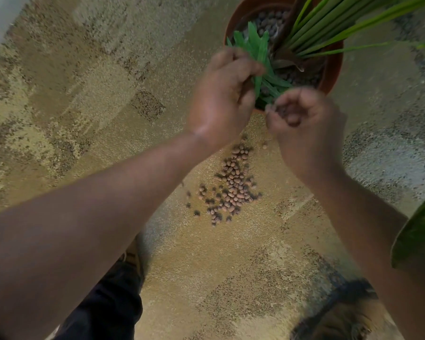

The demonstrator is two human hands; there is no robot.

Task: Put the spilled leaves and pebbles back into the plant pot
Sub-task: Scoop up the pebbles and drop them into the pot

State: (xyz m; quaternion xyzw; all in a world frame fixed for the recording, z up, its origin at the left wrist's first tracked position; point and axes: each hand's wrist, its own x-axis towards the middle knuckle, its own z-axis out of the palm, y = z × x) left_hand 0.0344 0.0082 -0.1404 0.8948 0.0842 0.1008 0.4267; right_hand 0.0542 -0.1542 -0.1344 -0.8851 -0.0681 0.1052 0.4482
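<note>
bare forearms with no sleeves, dark trousers [108, 303], a light shoe [133, 256] beneath

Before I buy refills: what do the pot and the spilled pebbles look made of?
The pot looks like terracotta or terracotta-coloured plastic: smooth orange-brown wall, matte; the picture leaves it open. The pebbles look like fired clay balls: small, rounded, dull brown, rough-looking.
</note>
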